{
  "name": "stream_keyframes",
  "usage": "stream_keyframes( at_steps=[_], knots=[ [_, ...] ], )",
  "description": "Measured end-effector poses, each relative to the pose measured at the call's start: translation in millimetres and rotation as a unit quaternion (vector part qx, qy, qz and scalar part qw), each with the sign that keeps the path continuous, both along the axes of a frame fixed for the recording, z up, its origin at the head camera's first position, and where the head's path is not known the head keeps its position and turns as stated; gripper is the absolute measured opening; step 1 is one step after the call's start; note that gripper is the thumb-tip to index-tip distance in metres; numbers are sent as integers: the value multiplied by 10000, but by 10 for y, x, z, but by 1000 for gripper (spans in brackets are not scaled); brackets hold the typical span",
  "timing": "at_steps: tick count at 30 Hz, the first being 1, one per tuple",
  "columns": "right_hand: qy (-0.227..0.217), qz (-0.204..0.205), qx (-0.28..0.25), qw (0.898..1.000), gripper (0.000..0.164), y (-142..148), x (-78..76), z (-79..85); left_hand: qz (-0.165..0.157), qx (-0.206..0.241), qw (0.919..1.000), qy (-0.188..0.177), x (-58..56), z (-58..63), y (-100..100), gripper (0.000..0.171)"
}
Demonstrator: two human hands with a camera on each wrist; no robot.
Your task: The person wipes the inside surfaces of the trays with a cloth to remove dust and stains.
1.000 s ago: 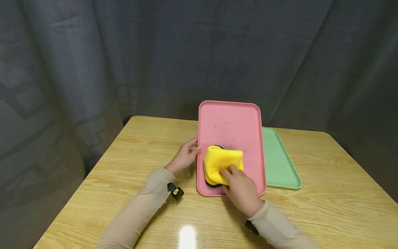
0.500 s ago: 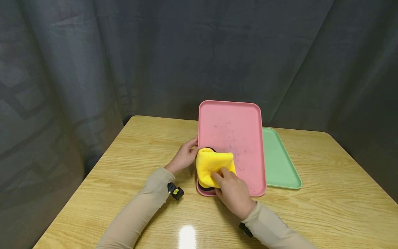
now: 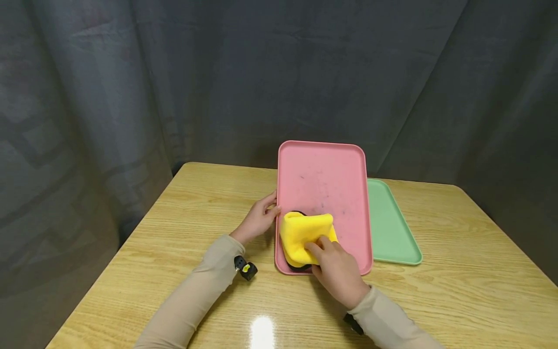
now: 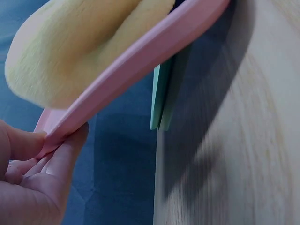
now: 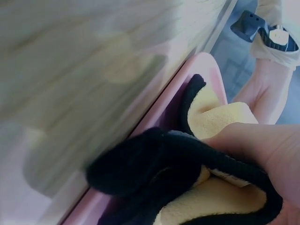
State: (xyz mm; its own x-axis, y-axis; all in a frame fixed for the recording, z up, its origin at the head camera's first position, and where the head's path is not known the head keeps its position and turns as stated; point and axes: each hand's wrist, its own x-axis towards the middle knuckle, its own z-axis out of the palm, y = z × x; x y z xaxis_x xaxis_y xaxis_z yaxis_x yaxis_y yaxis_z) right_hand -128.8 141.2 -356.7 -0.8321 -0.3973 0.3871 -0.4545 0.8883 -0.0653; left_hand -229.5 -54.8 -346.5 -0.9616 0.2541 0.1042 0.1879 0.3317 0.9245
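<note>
A pink tray [image 3: 322, 169] is tilted up off the table, its face bearing small dark smudges. My left hand [image 3: 256, 219] pinches its left rim, thumb on the front and fingers behind, as the left wrist view shows. My right hand [image 3: 340, 269] holds a bunched yellow cloth [image 3: 302, 237] against the lower left part of the tray. In the right wrist view the cloth shows a thick black edge [image 5: 140, 164] and folds over itself around the fingers. Part of the tray's lower face is hidden behind the cloth and the right hand.
Behind the pink tray, to the right, a green tray [image 3: 392, 223] lies on the wooden table [image 3: 209, 198], partly covered by the pink one. Dark grey curtains [image 3: 261, 72] hang past the table's far edge and along both sides.
My right hand has slid the cloth left across the lower tray face, then slightly back to the right. The left hand keeps its grip and the tray stays nearly still.
</note>
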Motion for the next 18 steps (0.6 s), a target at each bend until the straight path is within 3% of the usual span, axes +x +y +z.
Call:
stream_keyframes(
  at_steps=[18],
  knots=[
    [124, -636, 83, 9979, 40, 459, 37, 27, -87, 145, 9998, 124, -12, -17, 1, 51]
  ],
)
